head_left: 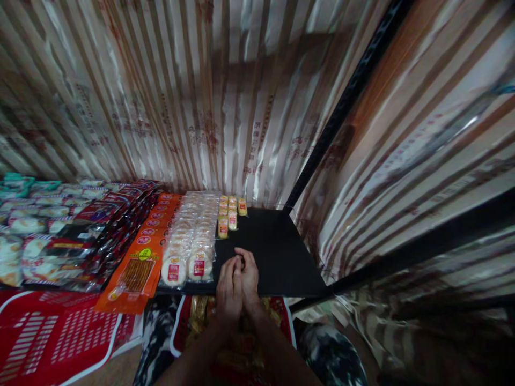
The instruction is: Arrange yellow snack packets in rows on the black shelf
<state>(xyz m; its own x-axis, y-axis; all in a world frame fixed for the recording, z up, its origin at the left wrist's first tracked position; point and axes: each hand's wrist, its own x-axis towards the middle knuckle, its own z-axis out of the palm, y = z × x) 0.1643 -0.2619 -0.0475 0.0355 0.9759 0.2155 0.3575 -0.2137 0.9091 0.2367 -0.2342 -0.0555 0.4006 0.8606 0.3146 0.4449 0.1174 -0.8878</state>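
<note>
Over the front edge of the black shelf (273, 257), my left hand (228, 287) and my right hand (250, 276) are pressed together side by side with fingers curled inward. Whatever lies between them, if anything, is hidden. Behind them, small yellow wrapped snack packs (222, 227) stand in short rows on the shelf. To the left lie two rows of clear-wrapped round white crackers (199, 264). Below my forearms, a red basket (288, 327) with a white rim holds many gold-yellow wrapped packs (198, 308).
Further left are an orange snack bag (139, 268), dark red packets (108, 225) and white-and-teal packs (38, 214). Another red basket (60, 327) sits at lower left. A black metal post (322, 139) rises at the back right corner, before striped plastic sheeting (225, 96).
</note>
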